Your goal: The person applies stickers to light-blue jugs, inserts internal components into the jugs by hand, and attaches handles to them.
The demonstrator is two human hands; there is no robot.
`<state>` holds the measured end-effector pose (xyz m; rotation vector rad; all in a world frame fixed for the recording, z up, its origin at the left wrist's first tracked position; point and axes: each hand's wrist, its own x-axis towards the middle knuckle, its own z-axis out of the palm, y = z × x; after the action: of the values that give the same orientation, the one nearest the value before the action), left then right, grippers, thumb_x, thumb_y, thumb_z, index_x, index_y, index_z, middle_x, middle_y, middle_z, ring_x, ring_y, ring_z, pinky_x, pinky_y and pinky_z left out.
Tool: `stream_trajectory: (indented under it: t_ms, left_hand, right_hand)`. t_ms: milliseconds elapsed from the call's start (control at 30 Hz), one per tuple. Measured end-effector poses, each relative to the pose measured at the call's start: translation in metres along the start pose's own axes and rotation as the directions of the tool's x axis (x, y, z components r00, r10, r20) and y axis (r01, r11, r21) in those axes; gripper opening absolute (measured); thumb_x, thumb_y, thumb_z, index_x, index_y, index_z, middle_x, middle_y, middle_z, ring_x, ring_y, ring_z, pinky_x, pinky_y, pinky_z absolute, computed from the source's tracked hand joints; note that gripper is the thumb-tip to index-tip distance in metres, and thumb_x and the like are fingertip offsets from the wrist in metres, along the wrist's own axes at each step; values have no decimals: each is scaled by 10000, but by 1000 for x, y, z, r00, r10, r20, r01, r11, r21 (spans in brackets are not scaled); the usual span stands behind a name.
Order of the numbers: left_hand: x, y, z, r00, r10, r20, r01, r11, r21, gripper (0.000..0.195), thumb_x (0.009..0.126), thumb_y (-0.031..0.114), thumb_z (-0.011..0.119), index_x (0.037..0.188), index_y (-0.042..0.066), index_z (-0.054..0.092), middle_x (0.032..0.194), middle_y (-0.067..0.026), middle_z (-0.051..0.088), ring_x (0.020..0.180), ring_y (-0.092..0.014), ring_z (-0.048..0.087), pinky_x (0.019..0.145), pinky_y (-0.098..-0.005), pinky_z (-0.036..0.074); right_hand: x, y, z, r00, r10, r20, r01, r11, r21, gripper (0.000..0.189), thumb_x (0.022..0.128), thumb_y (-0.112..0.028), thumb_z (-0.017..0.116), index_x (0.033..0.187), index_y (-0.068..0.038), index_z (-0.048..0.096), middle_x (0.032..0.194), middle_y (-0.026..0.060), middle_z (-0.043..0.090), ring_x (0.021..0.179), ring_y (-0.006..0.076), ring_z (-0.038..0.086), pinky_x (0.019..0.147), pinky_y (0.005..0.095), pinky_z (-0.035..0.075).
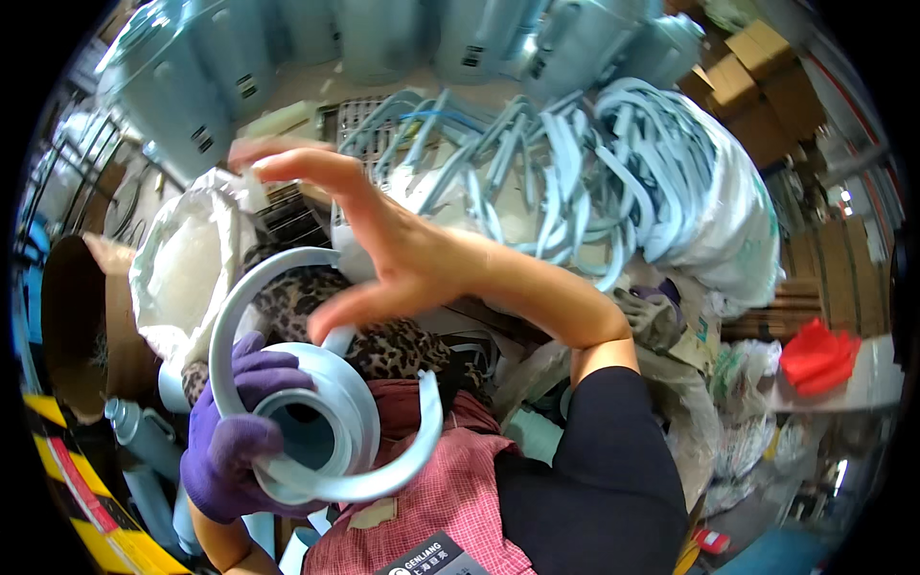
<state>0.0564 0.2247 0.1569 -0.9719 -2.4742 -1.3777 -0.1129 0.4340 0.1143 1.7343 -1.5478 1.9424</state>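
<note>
My left hand [241, 424], in a purple glove, grips a light blue plastic flask body [359, 402] by its round open neck, over my lap. A curved light blue plastic handle [424, 431] loops about the neck, its free ends apart. My right hand [388, 251] is bare and slightly blurred, raised above the flask with thumb and fingers spread and nothing between them. Beyond it lies a pile of loose curved blue handles [553, 165] on the work surface.
Several large light blue flasks [381, 43] stand along the back. At the left are an open plastic-lined bag [187, 266] and a cardboard box [122, 323]. A white sack [740, 215] bulges at the right, near a grey and purple glove [650, 313] and a red bag [819, 357].
</note>
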Motion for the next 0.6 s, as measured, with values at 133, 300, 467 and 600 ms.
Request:
stream_trajectory:
  t_ms: [133, 300, 467, 600]
  left_hand:
    - [-48, 5, -8, 979, -116, -167, 122, 992, 22, 777, 602, 403, 946, 1188, 205, 475, 1098, -169, 703, 1076, -420, 657, 1062, -625, 393]
    - [-119, 24, 7, 628, -40, -777, 341, 912, 228, 997, 705, 440, 894, 1488, 212, 320, 1136, -167, 655, 1107, -384, 625, 1099, -612, 385]
    - [-150, 34, 38, 601, -93, -794, 562, 756, 337, 1156, 634, 557, 913, 1507, 237, 224, 1233, -159, 636, 1167, -392, 605, 1185, -611, 260]
    - [-159, 32, 51, 505, -101, -857, 594, 761, 261, 1158, 654, 567, 890, 1510, 156, 229, 1283, -176, 616, 1223, -386, 577, 1226, -613, 71]
  right_hand:
    - [-1, 24, 8, 845, 256, 470, -270, 962, -39, 302, 976, -89, 658, 1266, -22, 606, 908, 99, 696, 756, 213, 693, 683, 333, 551]
    - [17, 36, 17, 983, 88, -162, -146, 908, -393, 514, 1046, -92, 513, 1540, -62, 372, 801, 16, 577, 598, 61, 465, 532, 227, 410]
    - [13, 45, 124, 833, 547, -82, -377, 669, 640, 646, 1057, -123, 521, 1613, -77, 196, 742, 19, 473, 408, 45, 350, 364, 221, 329]
    - [7, 33, 161, 807, 590, -13, -292, 418, 860, 614, 1048, -145, 548, 1587, -89, 260, 661, -2, 414, 394, 48, 332, 343, 226, 262]
